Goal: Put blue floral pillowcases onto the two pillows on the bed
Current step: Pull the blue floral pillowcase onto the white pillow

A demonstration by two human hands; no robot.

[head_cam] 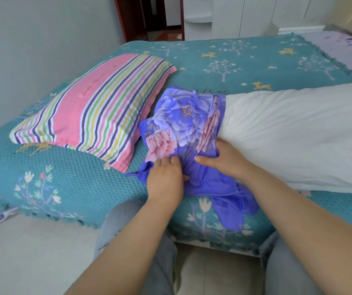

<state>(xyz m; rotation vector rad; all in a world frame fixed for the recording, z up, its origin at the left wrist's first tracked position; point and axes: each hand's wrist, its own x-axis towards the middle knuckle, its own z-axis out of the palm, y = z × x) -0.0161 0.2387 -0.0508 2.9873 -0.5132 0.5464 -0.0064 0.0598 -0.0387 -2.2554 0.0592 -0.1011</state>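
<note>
both hands' fingers (170, 161) gripping pillowcase (183, 124) | bunched on white pillow (288, 135) end | striped pillow (94, 107) beside

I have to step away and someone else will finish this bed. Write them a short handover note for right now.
Left hand: gripping the bunched blue floral pillowcase at its near edge.
Right hand: also on the pillowcase, by the end of the white pillow.
Position: the pillowcase covers only the left end of the white pillow; most of the pillow is bare. The striped pillow lies to the left on the teal bedspread, with no blue case on it.
Done: first case started.
Left: pull it fully over the white pillow, then cover the striped pillow. No second blue case is in view.
</note>
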